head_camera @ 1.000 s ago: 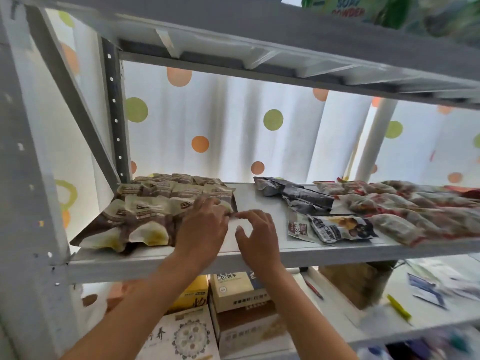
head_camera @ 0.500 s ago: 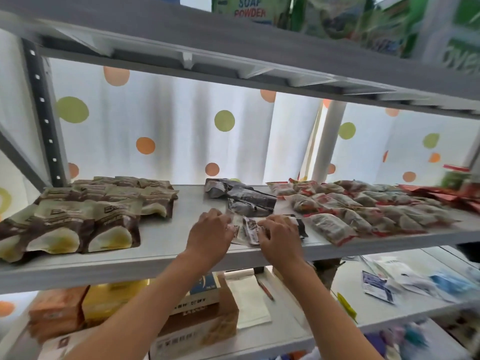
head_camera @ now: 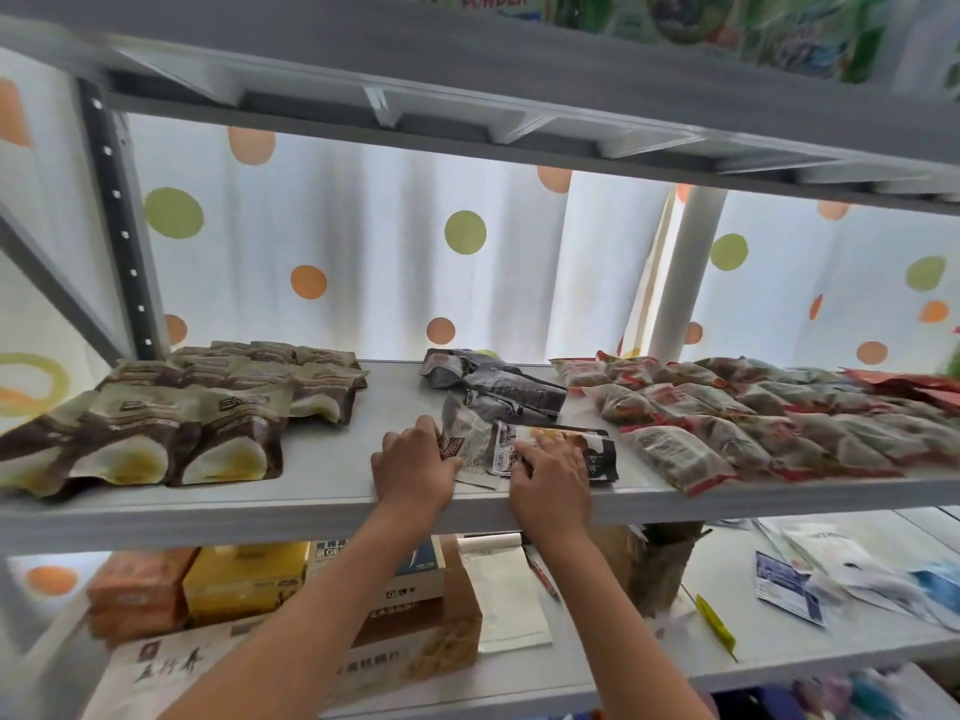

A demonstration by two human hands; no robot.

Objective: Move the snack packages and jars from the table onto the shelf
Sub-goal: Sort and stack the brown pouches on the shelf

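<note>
Both hands have shifted right from the brown-and-yellow pouch stack point(head_camera: 171, 413). Left hand point(head_camera: 413, 472) and right hand point(head_camera: 550, 478), fingers flat, press the dark printed snack packets point(head_camera: 498, 449) at the grey metal shelf's point(head_camera: 322, 504) front edge; placement appears nearly finished.

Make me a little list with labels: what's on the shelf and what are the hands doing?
shelf: grey metal shelf, middle level
left side: brown and yellow packets in overlapping rows
middle back: dark grey packets in a loose pile
right side: red packets in rows
front middle: flat black and white packets near the shelf's front edge
left hand: left hand touches the left end of the flat packets
right hand: right hand rests on top of them
level below: boxes and papers
</note>
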